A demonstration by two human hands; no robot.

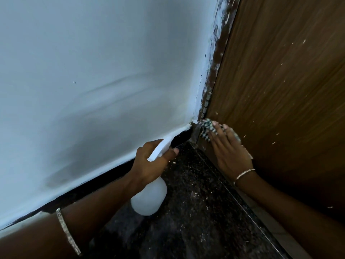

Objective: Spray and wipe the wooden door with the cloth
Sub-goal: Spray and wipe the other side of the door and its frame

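The brown wooden door (283, 75) fills the right side, flecked with white paint specks. My right hand (228, 146) presses a checked cloth (207, 128) flat against the door's bottom corner by the frame, fingers straight. My left hand (151, 163) grips the neck of a white spray bottle (149, 199), its nozzle pointing toward the lower corner of the door. The bottle's body hangs below the hand over the floor.
A pale blue wall (97, 81) covers the left, meeting the door frame (214, 71), which is smeared with paint. Dark speckled granite floor (196, 202) with white debris lies below. A black skirting strip (104, 178) runs along the wall's base.
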